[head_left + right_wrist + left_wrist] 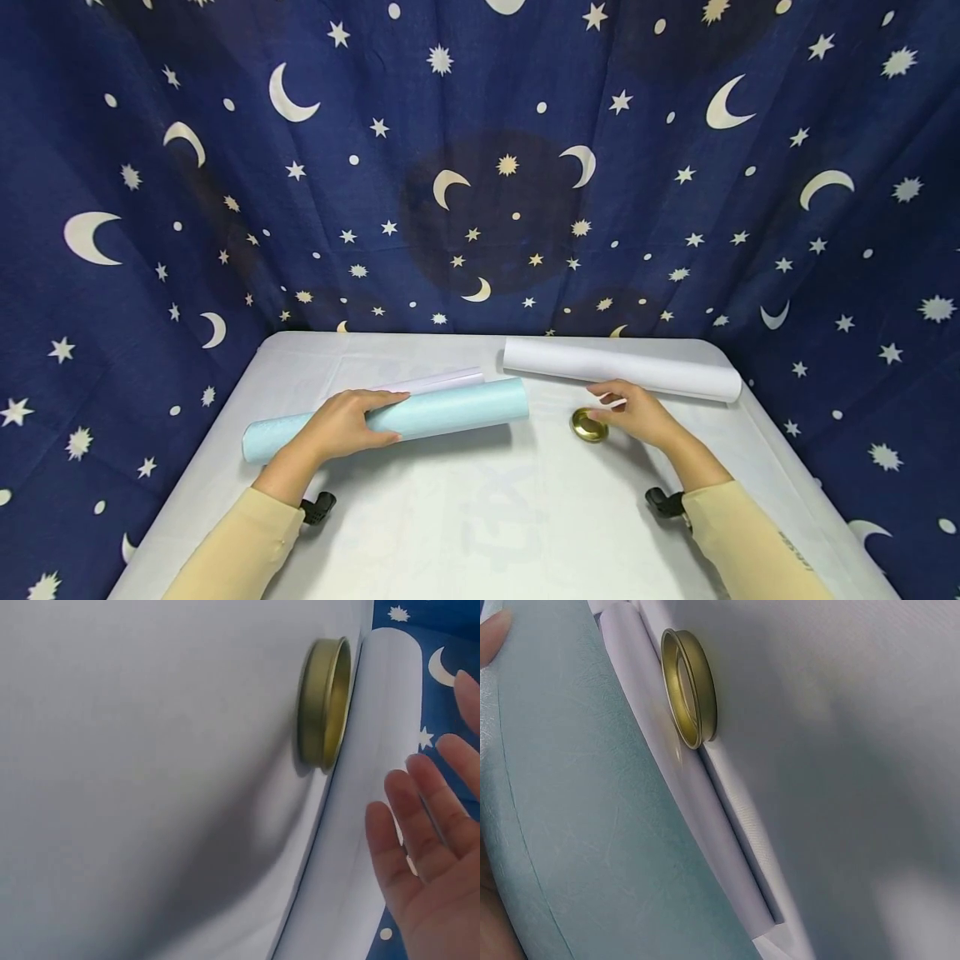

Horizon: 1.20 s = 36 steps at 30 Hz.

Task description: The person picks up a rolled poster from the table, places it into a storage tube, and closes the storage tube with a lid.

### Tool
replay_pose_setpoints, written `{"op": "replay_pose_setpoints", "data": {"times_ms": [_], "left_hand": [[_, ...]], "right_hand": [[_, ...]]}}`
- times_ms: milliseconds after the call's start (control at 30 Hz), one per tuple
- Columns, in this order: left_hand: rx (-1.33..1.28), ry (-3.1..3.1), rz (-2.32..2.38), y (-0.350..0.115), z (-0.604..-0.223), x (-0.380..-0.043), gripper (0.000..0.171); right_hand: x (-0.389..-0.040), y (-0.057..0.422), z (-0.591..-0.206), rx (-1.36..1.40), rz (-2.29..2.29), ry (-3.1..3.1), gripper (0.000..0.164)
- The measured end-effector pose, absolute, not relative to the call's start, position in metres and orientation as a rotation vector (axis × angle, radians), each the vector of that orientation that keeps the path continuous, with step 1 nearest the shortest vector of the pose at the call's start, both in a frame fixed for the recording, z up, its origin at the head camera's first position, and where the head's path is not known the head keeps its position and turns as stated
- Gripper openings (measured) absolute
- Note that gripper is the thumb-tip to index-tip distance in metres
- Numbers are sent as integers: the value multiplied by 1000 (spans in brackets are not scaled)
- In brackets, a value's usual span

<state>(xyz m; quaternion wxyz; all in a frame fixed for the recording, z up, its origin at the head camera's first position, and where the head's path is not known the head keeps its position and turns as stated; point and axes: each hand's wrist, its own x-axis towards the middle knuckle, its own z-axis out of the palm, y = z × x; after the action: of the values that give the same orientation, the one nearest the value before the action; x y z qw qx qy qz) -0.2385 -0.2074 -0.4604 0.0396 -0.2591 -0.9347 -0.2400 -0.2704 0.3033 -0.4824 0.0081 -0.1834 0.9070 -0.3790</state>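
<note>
My left hand (345, 425) grips a light blue roll of textured sheet material (457, 408) from above, thumb on the near side and fingers over the far side. In the left wrist view the roll (577, 787) shows a long seam, and only parts of the hand appear. My right hand (637, 414) hovers by a shallow, round gold tin (587, 427). From the head its thumb overlaps the rim; the right wrist view shows the fingers spread and apart from the tin (322, 705).
A thin pale lavender roll (442, 381) lies right behind the blue one. Toward the back right stretches a thick white roll (622, 368). The white-covered table (450, 533) ends at a blue curtain (487, 208) with moons and stars.
</note>
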Motion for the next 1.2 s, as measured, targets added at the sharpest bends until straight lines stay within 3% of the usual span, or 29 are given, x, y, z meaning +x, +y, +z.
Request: {"op": "replay_pose_setpoints", "data": {"times_ms": [700,1200], "left_hand": [[-807,-2865,-731,-209,-461,-237,66],[-803,-2853,-743,-206,-462,-237,66]], "right_hand": [[-271,304,-489,-395,-890,2799,70],[-274,297,-496,-456,-780,2832,66]]}}
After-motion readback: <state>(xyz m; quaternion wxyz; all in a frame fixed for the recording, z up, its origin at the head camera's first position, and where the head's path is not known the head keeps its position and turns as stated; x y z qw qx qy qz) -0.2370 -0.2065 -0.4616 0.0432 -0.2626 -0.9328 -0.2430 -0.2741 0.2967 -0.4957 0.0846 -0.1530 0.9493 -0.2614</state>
